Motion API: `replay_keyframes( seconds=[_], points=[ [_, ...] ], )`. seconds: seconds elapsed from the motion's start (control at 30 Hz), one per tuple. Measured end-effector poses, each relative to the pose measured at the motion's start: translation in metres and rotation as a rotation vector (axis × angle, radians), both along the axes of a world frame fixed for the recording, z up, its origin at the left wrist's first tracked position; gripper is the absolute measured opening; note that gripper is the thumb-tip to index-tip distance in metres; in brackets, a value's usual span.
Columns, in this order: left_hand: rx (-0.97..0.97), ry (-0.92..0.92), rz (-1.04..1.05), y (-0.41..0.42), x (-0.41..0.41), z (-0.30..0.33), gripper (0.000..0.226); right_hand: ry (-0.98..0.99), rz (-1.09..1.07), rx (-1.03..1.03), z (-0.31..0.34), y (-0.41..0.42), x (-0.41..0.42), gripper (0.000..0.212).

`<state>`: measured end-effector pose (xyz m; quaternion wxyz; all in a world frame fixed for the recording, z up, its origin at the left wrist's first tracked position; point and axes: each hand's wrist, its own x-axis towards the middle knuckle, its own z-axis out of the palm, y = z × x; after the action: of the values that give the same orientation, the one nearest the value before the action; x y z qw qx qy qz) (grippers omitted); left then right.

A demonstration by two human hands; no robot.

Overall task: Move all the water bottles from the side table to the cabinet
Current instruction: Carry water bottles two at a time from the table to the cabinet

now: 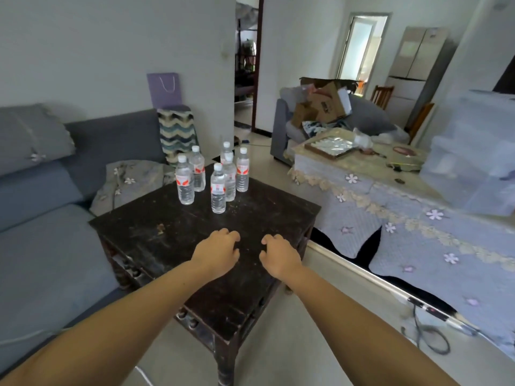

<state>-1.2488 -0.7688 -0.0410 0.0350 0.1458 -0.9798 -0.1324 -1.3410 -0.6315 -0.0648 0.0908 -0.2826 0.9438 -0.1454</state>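
Several clear water bottles (218, 189) with white caps and red-and-white labels stand upright in a cluster at the far corner of the dark wooden side table (156, 232). My left hand (217, 253) and my right hand (280, 256) hover side by side over the near middle of the table, palms down, fingers loosely curled and holding nothing. Both hands are a short way in front of the nearest bottle. No cabinet is plainly recognisable in this view.
A grey sofa (41, 232) borders the table's left side. To the right stands a low table under a floral cloth (418, 218), with clear plastic drawers (473, 162) on it. A cable (429, 338) lies on the floor at right. Behind are a doorway (246, 79) and a cluttered armchair (320, 112).
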Motion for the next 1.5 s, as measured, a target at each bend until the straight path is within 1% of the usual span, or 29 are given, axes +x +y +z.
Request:
replay_keyframes(
  seconds=[0.13,0.3,0.4,0.47,0.57,0.67,0.8,0.87,0.93,1.03,1.1,1.2,1.27,1.33,1.43,1.5],
  points=[
    [0.082,0.002,0.100,-0.044,-0.047,-0.007,0.034,-0.012,0.021,0.017,0.004,-0.039,-0.052,0.036],
    [0.213,-0.031,0.210,-0.096,-0.099,-0.021,0.035,-0.058,0.055,0.034,-0.009,-0.092,-0.101,0.036],
    [0.308,-0.005,0.268,-0.131,-0.134,-0.032,0.036,-0.095,0.052,0.028,-0.021,-0.133,-0.134,0.038],
    [0.376,0.059,0.328,-0.152,-0.153,-0.042,0.039,-0.126,0.033,-0.002,-0.032,-0.160,-0.152,0.039],
    [0.522,0.190,0.487,-0.192,-0.184,-0.064,0.053,-0.211,-0.043,-0.088,-0.058,-0.207,-0.181,0.047],
    [0.619,0.315,0.707,-0.232,-0.218,-0.087,0.066,-0.275,-0.148,-0.196,-0.089,-0.254,-0.207,0.067],
    [0.649,0.443,0.913,-0.269,-0.262,-0.121,0.084,-0.294,-0.295,-0.423,-0.125,-0.305,-0.232,0.086],
    [0.671,0.479,0.963,-0.280,-0.280,-0.137,0.092,-0.301,-0.352,-0.556,-0.137,-0.321,-0.241,0.092],
    [0.685,0.505,1.009,-0.293,-0.294,-0.154,0.098,-0.298,-0.408,-0.660,-0.151,-0.335,-0.250,0.093],
    [0.747,0.574,1.061,-0.312,-0.310,-0.173,0.103,-0.329,-0.435,-0.808,-0.168,-0.347,-0.258,0.088],
    [0.810,0.634,1.075,-0.325,-0.320,-0.182,0.104,-0.363,-0.432,-0.867,-0.178,-0.350,-0.262,0.084],
    [0.890,0.749,1.076,-0.342,-0.334,-0.184,0.100,-0.421,-0.407,-0.864,-0.185,-0.349,-0.270,0.082],
    [0.901,0.775,1.039,-0.354,-0.341,-0.183,0.094,-0.439,-0.380,-0.844,-0.186,-0.346,-0.276,0.077],
    [0.887,0.733,1.011,-0.367,-0.341,-0.184,0.091,-0.454,-0.352,-0.816,-0.183,-0.342,-0.279,0.072],
    [0.850,0.615,0.935,-0.380,-0.332,-0.189,0.085,-0.462,-0.321,-0.796,-0.180,-0.331,-0.277,0.065],
    [0.858,0.564,0.896,-0.377,-0.323,-0.191,0.081,-0.470,-0.316,-0.799,-0.180,-0.322,-0.271,0.065]
  ],
)
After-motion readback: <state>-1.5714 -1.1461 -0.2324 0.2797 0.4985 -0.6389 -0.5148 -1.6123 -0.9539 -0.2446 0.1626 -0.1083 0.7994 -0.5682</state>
